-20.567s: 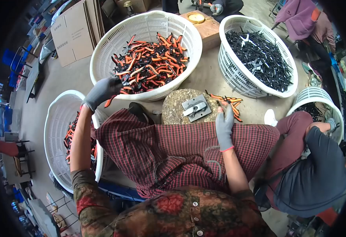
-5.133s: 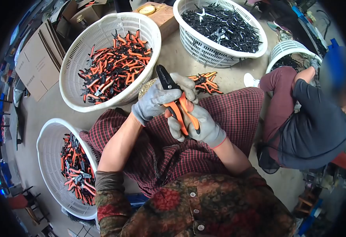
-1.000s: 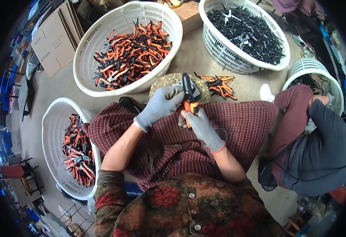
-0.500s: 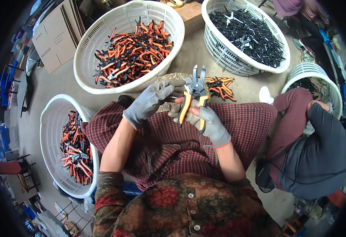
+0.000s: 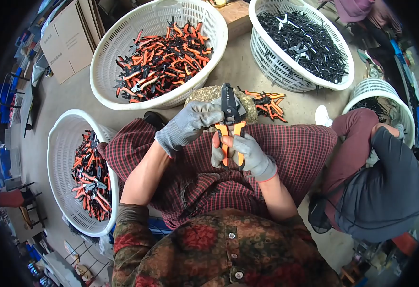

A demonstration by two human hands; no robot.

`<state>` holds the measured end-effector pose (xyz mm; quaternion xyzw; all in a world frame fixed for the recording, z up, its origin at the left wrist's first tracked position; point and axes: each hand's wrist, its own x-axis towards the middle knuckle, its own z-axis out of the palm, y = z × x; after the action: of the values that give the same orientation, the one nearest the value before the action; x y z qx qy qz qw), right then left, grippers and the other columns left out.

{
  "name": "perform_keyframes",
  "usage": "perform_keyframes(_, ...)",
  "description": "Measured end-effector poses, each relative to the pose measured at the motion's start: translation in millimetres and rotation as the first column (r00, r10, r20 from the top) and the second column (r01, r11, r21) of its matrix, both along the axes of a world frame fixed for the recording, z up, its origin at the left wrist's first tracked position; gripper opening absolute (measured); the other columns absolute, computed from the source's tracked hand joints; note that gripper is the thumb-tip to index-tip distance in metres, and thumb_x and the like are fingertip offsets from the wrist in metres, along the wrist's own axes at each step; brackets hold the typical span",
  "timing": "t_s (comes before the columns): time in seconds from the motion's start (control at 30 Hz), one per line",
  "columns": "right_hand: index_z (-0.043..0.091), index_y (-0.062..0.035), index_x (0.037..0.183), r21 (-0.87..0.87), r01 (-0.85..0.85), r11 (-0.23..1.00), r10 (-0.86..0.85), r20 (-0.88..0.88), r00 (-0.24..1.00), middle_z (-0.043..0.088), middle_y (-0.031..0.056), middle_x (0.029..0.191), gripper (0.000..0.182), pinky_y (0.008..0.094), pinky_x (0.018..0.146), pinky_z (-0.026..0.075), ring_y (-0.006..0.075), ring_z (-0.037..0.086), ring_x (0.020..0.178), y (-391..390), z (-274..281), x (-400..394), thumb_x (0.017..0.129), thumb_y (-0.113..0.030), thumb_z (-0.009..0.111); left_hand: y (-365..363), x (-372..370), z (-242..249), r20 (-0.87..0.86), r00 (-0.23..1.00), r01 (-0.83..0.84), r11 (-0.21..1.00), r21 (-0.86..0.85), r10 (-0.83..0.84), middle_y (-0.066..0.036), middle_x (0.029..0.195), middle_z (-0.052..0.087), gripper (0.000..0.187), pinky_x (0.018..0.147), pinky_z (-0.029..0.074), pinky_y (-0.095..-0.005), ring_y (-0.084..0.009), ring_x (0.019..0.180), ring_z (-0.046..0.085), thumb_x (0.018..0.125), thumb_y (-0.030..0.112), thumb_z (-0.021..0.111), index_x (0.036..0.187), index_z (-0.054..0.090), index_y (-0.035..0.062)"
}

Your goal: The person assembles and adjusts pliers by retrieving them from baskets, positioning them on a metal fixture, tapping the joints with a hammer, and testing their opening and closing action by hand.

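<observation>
1. Holding one pair of pliers (image 5: 231,117) mid-clock, the right hand (image 5: 250,155) wraps its two handles; the left hand (image 5: 185,126) is narrow at its joint, firmness unclear.
2. One stone block (image 5: 197,97) at 12 o'clock, its rounded edge behind the pliers.
3. One loose pile (image 5: 269,103) of orange-handled tools at 2, uncountable.
4. Four white baskets: 8 (image 5: 59,167), 11 (image 5: 106,71), 1 (image 5: 271,60), 3 o'clock (image 5: 374,86); floor (image 5: 235,64) shows between the 11 and 1 rims.
</observation>
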<state>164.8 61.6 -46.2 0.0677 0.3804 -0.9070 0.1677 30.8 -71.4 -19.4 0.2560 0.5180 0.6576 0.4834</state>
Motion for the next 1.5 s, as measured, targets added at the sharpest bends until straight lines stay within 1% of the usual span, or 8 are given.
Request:
perform_keyframes(0.1,0.052,0.0007,0.099,0.029,-0.041,0.999,0.039,0.059,0.998,0.057,0.0102,0.075,0.025,0.0327,0.067,0.048,0.0233,0.060,0.071,3,-2,0,0.091,-0.023,0.048,-5,-8,-8,-0.125,0.990,0.060,0.997,-0.046,-0.065,0.000,0.088,0.063,0.034,0.071,0.045,-0.0233,-0.0059,0.079,0.053,0.089,0.032,0.060,0.102,0.063,0.0011)
perform_keyframes(0.53,0.052,0.0027,0.106,0.106,-0.038,0.994,0.054,-0.147,0.988,0.060,0.0116,0.085,0.045,0.0250,0.062,0.046,0.0205,0.061,0.076,3,6,-2,0.085,-0.037,0.053,-9,-7,-22,0.164,0.983,-0.086,0.996,0.009,0.084,0.001,0.089,0.065,0.052,0.064,0.041,-0.0210,-0.0056,0.072,0.052,0.092,0.052,0.044,0.104,0.064,0.0052)
perform_keyframes(0.7,0.051,0.0024,0.106,0.050,-0.069,0.996,0.075,-0.144,0.987,0.060,0.0122,0.088,0.045,0.0249,0.063,0.046,0.0205,0.062,0.077,4,0,-3,0.085,-0.037,0.053,-10,-10,-20,0.283,0.958,-0.050,0.997,0.053,0.033,-0.015,0.127,0.051,0.059,0.096,0.042,-0.0448,-0.0276,0.115,0.052,0.091,0.044,0.049,0.136,0.036,0.0073)
perform_keyframes(0.8,0.052,0.0011,0.106,-0.032,-0.075,0.997,0.070,-0.140,0.988,0.062,0.0122,0.086,0.037,0.0291,0.071,0.048,0.0209,0.063,0.079,5,-3,-2,0.087,-0.031,0.053,-8,-9,-17,0.297,0.955,-0.045,0.996,0.076,0.020,-0.015,0.129,0.050,0.062,0.097,0.042,-0.0442,-0.0274,0.117,0.051,0.091,0.045,0.050,0.137,0.034,0.0076)
perform_keyframes(0.9,0.053,0.0000,0.105,-0.068,-0.053,0.996,0.045,-0.112,0.993,0.062,0.0115,0.082,0.032,0.0306,0.072,0.049,0.0206,0.063,0.078,3,0,-2,0.088,-0.027,0.052,-3,-1,-6,0.203,0.974,-0.117,0.992,0.047,0.106,-0.002,0.095,0.065,0.047,0.076,0.046,-0.0236,-0.0105,0.082,0.058,0.097,0.044,0.038,0.108,0.060,0.0045)
perform_keyframes(1.0,0.055,-0.0007,0.101,0.046,-0.008,0.999,0.013,-0.095,0.995,0.062,0.0096,0.077,0.029,0.0288,0.067,0.049,0.0185,0.063,0.073,2,-2,-5,0.089,-0.027,0.052,-14,-18,-3,-0.332,0.939,0.032,0.982,-0.186,-0.093,0.000,0.081,0.061,0.039,0.069,0.044,-0.0226,-0.0073,0.073,0.053,0.097,0.036,0.043,0.094,0.063,0.0025)
perform_keyframes(1.13,0.057,-0.0016,0.093,0.429,0.086,0.899,-0.058,-0.077,0.995,0.061,0.0064,0.069,0.028,0.0247,0.057,0.049,0.0141,0.062,0.064,1,-3,-9,0.090,-0.029,0.053,-3,-5,5,-0.274,0.957,-0.144,0.976,-0.161,0.096,0.003,0.069,0.052,0.031,0.062,0.039,-0.0233,-0.0062,0.065,0.045,0.093,0.031,0.053,0.076,0.059,0.0048)
perform_keyframes(1.5,0.055,-0.0040,0.086,0.399,0.072,0.914,-0.108,0.068,0.992,0.060,0.0055,0.066,0.022,0.0250,0.048,0.050,0.0135,0.060,0.053,9,22,-22,0.089,-0.026,0.056,10,-16,4,-0.168,0.980,-0.113,0.994,-0.006,0.110,-0.002,0.084,0.065,0.016,0.069,0.048,-0.0239,-0.0083,0.074,0.058,0.089,0.012,0.057,0.095,0.064,-0.0003)
